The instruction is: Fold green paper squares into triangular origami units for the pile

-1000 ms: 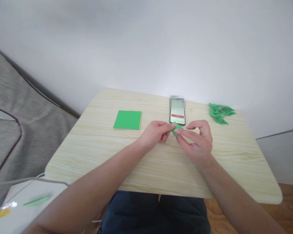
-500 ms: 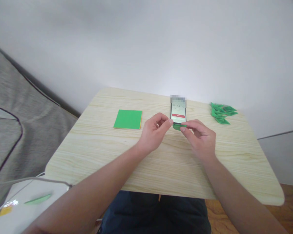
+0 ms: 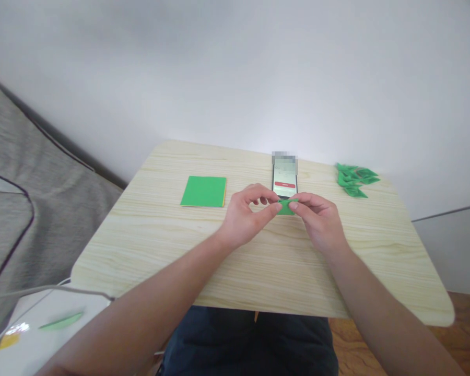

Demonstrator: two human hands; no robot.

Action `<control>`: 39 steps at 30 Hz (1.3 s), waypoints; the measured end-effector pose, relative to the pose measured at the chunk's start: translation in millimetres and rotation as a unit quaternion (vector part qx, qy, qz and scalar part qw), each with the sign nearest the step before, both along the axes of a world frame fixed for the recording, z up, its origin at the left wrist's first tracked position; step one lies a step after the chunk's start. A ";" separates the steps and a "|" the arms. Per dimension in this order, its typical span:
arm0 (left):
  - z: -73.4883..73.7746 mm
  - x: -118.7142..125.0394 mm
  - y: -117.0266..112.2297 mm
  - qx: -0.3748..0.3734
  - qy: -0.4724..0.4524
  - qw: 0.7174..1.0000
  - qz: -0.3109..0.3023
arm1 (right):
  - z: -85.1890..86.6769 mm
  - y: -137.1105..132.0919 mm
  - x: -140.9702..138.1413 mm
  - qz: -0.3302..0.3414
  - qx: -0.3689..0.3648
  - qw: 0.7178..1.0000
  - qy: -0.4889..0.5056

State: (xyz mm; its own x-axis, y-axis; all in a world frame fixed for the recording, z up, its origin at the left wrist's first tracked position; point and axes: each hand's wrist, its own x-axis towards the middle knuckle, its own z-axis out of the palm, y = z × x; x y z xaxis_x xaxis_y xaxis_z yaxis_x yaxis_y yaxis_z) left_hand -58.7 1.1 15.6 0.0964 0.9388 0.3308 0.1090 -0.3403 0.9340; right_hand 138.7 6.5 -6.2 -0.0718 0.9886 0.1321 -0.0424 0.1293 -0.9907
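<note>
left hand (image 3: 246, 216) and right hand (image 3: 321, 218), each grip narrowed on the folded green paper (image 3: 285, 210); the phone (image 3: 285, 179) lies just beyond.

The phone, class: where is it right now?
In the head view, the phone is at the far side of the table, between the square green stack and the folded green pieces, just beyond the held green paper.

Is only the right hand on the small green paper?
No, the left hand and right hand each pinch a side of the small green paper.
</note>
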 end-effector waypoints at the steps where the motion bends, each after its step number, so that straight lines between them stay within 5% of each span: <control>1: 0.0 -0.2 0.0 0.001 -0.002 1.000 -0.004 | 0.0 0.2 0.2 0.003 0.000 1.000 0.000; 28: -3.7 -0.7 -0.5 -0.043 -0.035 0.998 -0.008 | -3.0 0.7 0.6 0.020 -0.018 1.000 0.004; 39: -6.9 -0.5 -1.1 -0.007 -0.008 1.000 -0.014 | -2.5 2.2 1.8 0.018 -0.008 1.000 0.012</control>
